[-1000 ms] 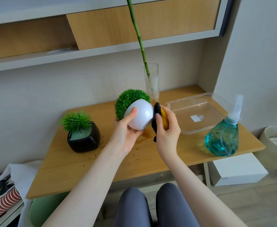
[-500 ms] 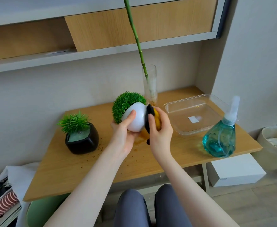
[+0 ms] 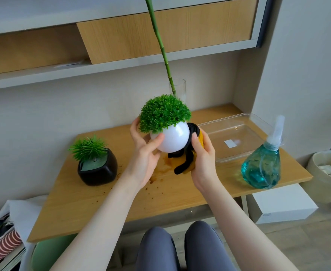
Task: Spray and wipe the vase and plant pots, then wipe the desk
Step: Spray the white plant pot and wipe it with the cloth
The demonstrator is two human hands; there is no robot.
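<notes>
My left hand (image 3: 143,151) grips a round white plant pot (image 3: 171,138) with a green mossy top, lifted above the wooden desk (image 3: 110,196). Against the pot's right side my right hand (image 3: 202,157) presses a yellow and black cloth (image 3: 188,153) that it holds. A black pot (image 3: 97,169) with a spiky green plant stands at the desk's left. Behind the white pot, a tall glass vase (image 3: 178,89) holds a bamboo stem. The blue spray bottle (image 3: 262,165) stands at the desk's right front.
A clear plastic tray (image 3: 237,137) lies at the back right of the desk. Brown stains and specks mark the desk under the lifted pot. A bin (image 3: 326,173) and a white box (image 3: 282,206) sit on the floor to the right. Shelves hang overhead.
The white pot has been turned from lying sideways to nearly upright, greenery now on top. The cloth stays against its right side, hanging lower than before.
</notes>
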